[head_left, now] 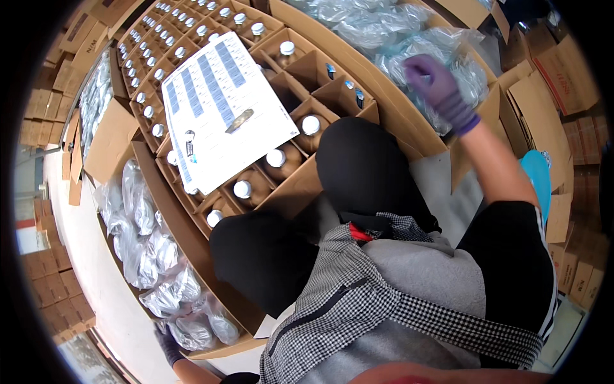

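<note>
My right hand [441, 93], in a purple glove with a grey cuff, is raised over a long carton [377, 105] of clear plastic-wrapped items [396, 32]. Its fingers are curled in, and what they hold, if anything, is hidden. At the lower left, my left hand [168, 346], also gloved, lies at the near corner of another carton [185, 281] of clear-wrapped pieces [153, 256]. Its fingers are stretched out along the carton's edge. Between my hands stands a divided carton [291, 198] of white-capped bottles [275, 159], with a printed sheet [224, 109] lying on top. Several cells on its right hold no bottle.
My knees [364, 160] press close to the bottle carton. Further left is one more carton of clear-wrapped items [96, 96]. Stacked boxes [57, 281] line the left side, and open cartons [537, 115] stand at the right beside a blue rounded object [536, 176].
</note>
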